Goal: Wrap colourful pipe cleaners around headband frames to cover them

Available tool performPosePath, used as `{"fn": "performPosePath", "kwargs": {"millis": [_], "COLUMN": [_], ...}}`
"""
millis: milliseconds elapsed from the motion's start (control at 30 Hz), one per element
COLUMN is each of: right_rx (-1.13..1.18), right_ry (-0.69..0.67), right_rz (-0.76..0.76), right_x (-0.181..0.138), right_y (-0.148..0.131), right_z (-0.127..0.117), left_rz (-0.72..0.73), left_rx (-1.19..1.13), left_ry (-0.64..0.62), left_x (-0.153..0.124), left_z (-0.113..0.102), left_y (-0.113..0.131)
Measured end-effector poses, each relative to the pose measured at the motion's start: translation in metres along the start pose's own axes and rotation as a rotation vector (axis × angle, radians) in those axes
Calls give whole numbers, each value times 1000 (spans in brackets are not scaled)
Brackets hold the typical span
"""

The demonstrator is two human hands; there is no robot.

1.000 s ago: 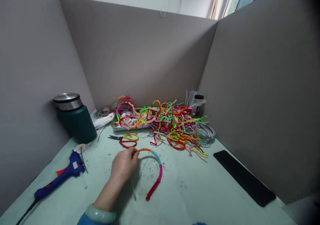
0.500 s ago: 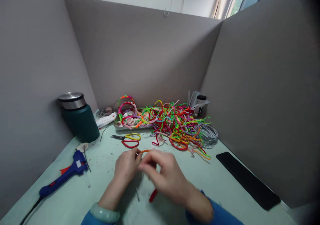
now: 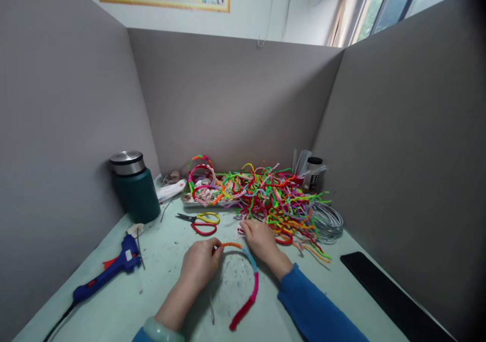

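My left hand [image 3: 201, 263] is closed, pinching the orange end of a curved wire wrapped in pipe cleaner [image 3: 255, 281]. Its wrapping runs orange, light blue, magenta, then dark red at the free end. Below that hand a thin grey wire end [image 3: 211, 309] shows; whether it joins the wrapped piece is unclear. My right hand [image 3: 261, 240] is at the near edge of a heap of coloured pipe cleaners [image 3: 273, 195], its fingertips pressed together beside short pink and red pieces. What they hold, if anything, is hidden. Scissors [image 3: 203, 224] with yellow and red handles lie beyond my left hand.
A blue glue gun [image 3: 110, 271] and a green flask [image 3: 136, 192] stand at left. Behind are a tray [image 3: 212, 204] with finished hoops, a wire coil [image 3: 328, 224] and a black-lidded jar [image 3: 313, 174]. A black strip [image 3: 391, 296] lies right. Grey panels surround the table.
My right hand has left the wrapped wire and moved forward to the pipe cleaner heap. My left hand keeps hold of the orange end, and the coloured curve is now uncovered. The view has tilted up.
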State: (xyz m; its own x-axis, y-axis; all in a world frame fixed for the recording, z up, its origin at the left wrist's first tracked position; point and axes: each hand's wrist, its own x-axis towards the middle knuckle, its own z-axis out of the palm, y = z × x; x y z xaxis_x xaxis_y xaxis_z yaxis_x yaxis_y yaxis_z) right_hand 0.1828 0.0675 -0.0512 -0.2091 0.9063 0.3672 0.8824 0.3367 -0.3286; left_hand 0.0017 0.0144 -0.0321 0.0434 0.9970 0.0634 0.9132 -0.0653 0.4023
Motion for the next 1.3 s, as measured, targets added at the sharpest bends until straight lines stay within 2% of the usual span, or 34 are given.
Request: {"fn": "performPosePath", "kwargs": {"millis": [100,200,267,433,567,633,700,767,867,967,1067,1233,1300], "right_rx": [143,226,265,233,174,187,207,236,337,478,613,685,660], "right_ry": [52,106,138,129,103,86,66,59,131,195,166,199,245], "right_rz": [-173,-287,-378,-620,-823,-912,-952,-892,-597,-316,-147,-44,-77], "right_x": [-9,-15,-18,-25,-32,-34,-35,-32,-21,-9,-2,0,-2], "right_y": [-12,-24,-30,-42,-55,-60,-61,-53,-30,-7,9,16,12], "right_z": [3,4,4,-1,-3,-3,-2,1,8,16,21,21,20], "left_rz": [43,69,37,-233,-188,-179,-159,-143,-202,-242,-240,-226,-209], "left_rx": [-46,-169,-392,-1155,-1521,-1662,-1756,-1823,-1882,-1905,-1895,-1840,-1657], "left_ry": [-15,101,142,-48,-192,-180,-59,112,309,368,409,364,412], "left_x": [0,4,9,16,15,15,16,18,20,20,22,22,20], "left_z": [3,3,2,1,0,-3,-8,-13,-19,-22,-23,-25,-25], "left_y": [-1,-4,-6,-13,-17,-20,-23,-27,-32,-36,-40,-41,-37]}}
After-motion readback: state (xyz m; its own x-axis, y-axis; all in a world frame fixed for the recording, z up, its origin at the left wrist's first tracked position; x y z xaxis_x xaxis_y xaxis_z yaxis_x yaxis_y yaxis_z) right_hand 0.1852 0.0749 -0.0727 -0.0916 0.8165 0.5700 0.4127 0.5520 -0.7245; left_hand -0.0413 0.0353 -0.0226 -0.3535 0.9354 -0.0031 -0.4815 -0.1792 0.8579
